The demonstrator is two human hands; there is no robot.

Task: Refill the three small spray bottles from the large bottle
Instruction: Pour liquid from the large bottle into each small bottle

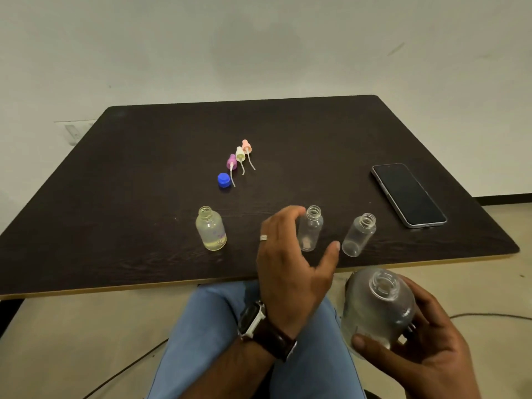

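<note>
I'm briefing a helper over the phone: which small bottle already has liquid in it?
On the dark table, three small open bottles stand along the near edge. It is the leftmost bottle, alone left of the left hand, the only one holding yellowish liquid.

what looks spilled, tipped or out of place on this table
Nothing stands out. The three small bottles stand upright and uncapped, only the leftmost holding liquid. The spray tops and blue cap lie in a tidy row. No spill shows on the table.
</note>
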